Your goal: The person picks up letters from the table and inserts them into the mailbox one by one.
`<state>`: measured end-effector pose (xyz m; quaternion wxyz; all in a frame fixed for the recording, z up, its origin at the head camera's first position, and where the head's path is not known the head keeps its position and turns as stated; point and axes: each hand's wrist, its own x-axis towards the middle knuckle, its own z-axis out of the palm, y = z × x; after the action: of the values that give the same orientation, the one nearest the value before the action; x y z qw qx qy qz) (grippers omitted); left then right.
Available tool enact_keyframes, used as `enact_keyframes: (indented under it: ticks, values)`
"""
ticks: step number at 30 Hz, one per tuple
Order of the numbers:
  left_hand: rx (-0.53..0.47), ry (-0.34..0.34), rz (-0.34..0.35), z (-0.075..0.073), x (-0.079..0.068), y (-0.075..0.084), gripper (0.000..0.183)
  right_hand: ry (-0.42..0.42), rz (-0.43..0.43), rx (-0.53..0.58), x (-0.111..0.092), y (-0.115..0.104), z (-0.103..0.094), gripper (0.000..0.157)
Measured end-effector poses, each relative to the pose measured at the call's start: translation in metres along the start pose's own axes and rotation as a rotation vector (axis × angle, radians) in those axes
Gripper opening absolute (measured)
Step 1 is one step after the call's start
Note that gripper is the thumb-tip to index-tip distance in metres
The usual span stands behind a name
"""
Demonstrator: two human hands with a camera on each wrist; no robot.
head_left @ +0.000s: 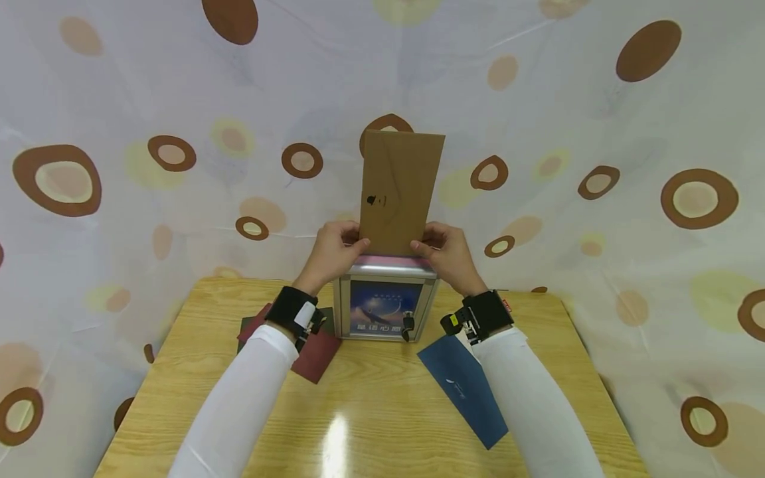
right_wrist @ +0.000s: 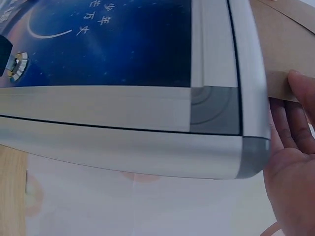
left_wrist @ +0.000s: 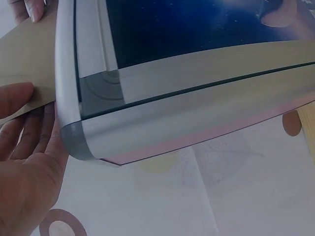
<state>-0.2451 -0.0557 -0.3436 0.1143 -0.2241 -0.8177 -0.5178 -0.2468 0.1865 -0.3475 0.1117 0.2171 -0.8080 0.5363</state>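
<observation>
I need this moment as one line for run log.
left hand: pinches brown envelope; right hand: pinches its other side; envelope: at top of silver-framed box; box: on table

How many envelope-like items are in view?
4 at least: brown envelope held by left hand and right hand, blue one right of the box, red one and dark green one left of it. More may be hidden.

- The left hand (head_left: 333, 249) makes a pinch, thumb in front, fingers behind.
- The right hand (head_left: 452, 257) pinches in the same way.
- The left arm (head_left: 242, 401) and the right arm (head_left: 534, 401) are both stretched forward, closer together at the hands.
</observation>
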Motion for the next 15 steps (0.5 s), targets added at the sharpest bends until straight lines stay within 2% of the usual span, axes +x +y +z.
enact_keyframes:
  ticks: [7, 15]
  values:
    - [0.015, 0.018, 0.016, 0.0017, 0.0034, -0.0025, 0.01, 0.021, -0.009, -0.006, 0.0027, 0.0037, 0.0016, 0.016]
    - [0.025, 0.025, -0.002, 0.0022, 0.0075, -0.0052, 0.01, 0.029, -0.017, -0.04, 0.0064, 0.0077, 0.0023, 0.015]
